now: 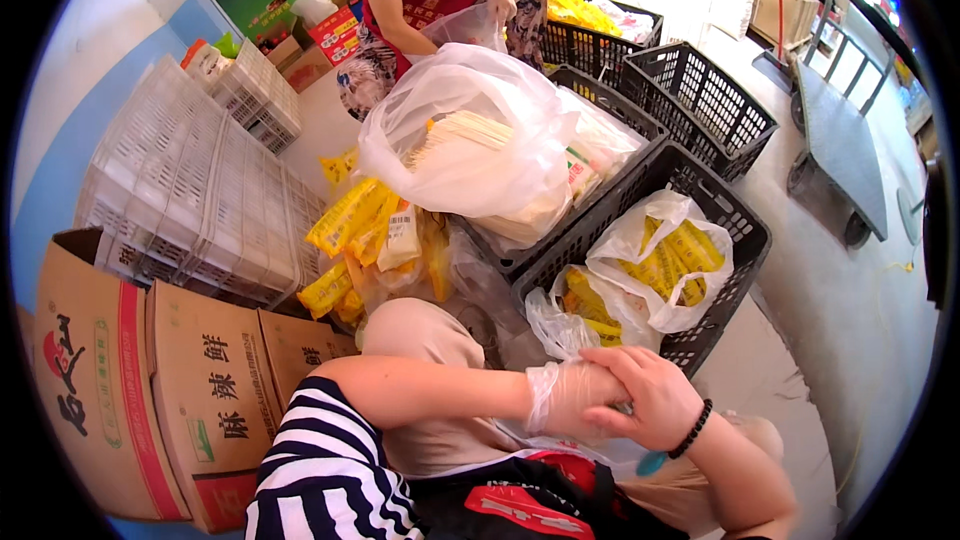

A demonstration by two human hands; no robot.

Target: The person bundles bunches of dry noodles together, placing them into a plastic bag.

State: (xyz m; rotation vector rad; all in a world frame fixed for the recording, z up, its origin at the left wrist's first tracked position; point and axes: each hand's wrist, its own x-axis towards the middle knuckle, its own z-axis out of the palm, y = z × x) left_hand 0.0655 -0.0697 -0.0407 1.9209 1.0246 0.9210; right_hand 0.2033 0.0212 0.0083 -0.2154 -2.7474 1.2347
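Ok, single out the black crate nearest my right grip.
The black plastic crate holding white plastic bags of yellow packets; it lies beyond your right grip, the other black crates farther off.

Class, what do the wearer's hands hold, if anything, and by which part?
The right hand clasps the gloved left hand toward its fingers; whether the left holds anything is hidden.
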